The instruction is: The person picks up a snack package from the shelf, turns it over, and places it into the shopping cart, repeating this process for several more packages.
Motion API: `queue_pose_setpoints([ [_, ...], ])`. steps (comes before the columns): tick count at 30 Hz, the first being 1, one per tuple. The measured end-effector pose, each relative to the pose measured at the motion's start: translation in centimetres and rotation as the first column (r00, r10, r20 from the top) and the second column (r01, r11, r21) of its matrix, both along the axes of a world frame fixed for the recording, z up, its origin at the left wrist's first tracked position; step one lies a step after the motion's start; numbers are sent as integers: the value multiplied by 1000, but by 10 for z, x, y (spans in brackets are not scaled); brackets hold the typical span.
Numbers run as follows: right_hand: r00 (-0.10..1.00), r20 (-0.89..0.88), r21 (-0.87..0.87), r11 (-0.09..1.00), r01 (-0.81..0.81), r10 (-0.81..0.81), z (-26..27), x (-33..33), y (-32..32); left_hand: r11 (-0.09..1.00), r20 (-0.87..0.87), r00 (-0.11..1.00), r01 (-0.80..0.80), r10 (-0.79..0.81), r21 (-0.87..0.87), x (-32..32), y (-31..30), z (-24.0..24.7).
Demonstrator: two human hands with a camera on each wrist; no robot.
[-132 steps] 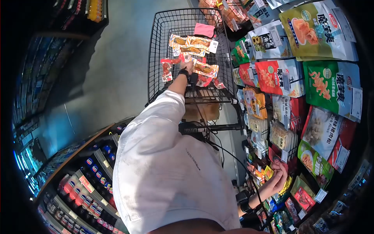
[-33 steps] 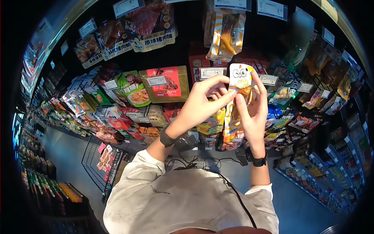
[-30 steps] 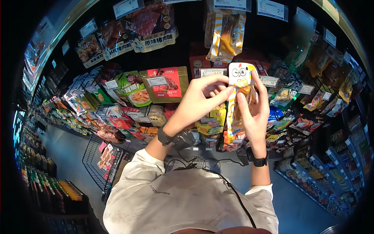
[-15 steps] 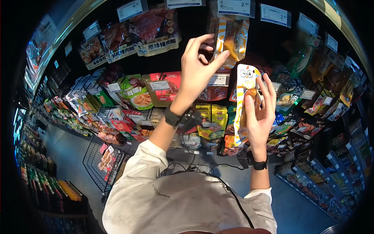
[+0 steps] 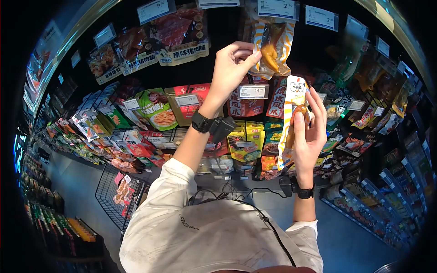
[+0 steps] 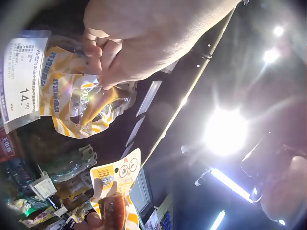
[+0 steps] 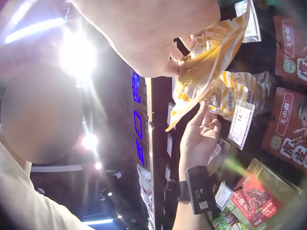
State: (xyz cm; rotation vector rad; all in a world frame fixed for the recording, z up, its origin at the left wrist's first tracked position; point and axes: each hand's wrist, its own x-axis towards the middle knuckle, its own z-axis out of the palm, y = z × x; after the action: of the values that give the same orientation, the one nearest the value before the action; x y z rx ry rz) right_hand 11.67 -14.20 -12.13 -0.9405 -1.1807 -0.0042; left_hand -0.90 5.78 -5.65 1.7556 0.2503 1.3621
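My left hand (image 5: 251, 51) is raised to a yellow-and-white striped snack packet (image 5: 275, 48) hanging at the top of the shelf and pinches its left edge between thumb and fingers. The left wrist view shows the same pinch: left hand (image 6: 103, 62) on the striped packet (image 6: 81, 105). My right hand (image 5: 307, 120) holds a tall white-and-yellow packet with cartoon eyes (image 5: 293, 98) upright, lower and to the right. In the right wrist view that held packet (image 7: 211, 62) sits under my right hand (image 7: 177, 52), with the left hand (image 7: 204, 120) beyond it.
Shelves of hanging snack bags fill the view, with price tags (image 5: 276, 8) along the top rail and a 14.90 tag (image 5: 254, 92) under my left hand. A black wire cart (image 5: 114, 191) with several packets stands at the lower left. Blue aisle floor (image 5: 346, 241) lies at the lower right.
My left hand let go of the cartoon-eyed packet, rose to the hanging striped packet and now pinches it. The right hand kept its packet and shifted slightly right.
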Motion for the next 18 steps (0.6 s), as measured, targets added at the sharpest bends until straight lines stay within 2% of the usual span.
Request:
queue_pose_setpoints([
  [11, 999, 11, -8, 999, 39, -39, 7, -5, -1, 999, 17, 999, 33, -33, 2, -1, 0, 1],
  [15, 991, 68, 18, 993, 116, -117, 12, -4, 1, 998, -16, 1000, 24, -23, 61, -1, 2, -1],
  [17, 996, 2, 14, 996, 89, -89, 15, -5, 4, 995, -55, 998, 25, -20, 96, -1, -2, 3],
  [18, 997, -26, 13, 997, 72, -72, 16, -4, 6, 994, -10, 1000, 15, -14, 108, 3, -9, 3],
])
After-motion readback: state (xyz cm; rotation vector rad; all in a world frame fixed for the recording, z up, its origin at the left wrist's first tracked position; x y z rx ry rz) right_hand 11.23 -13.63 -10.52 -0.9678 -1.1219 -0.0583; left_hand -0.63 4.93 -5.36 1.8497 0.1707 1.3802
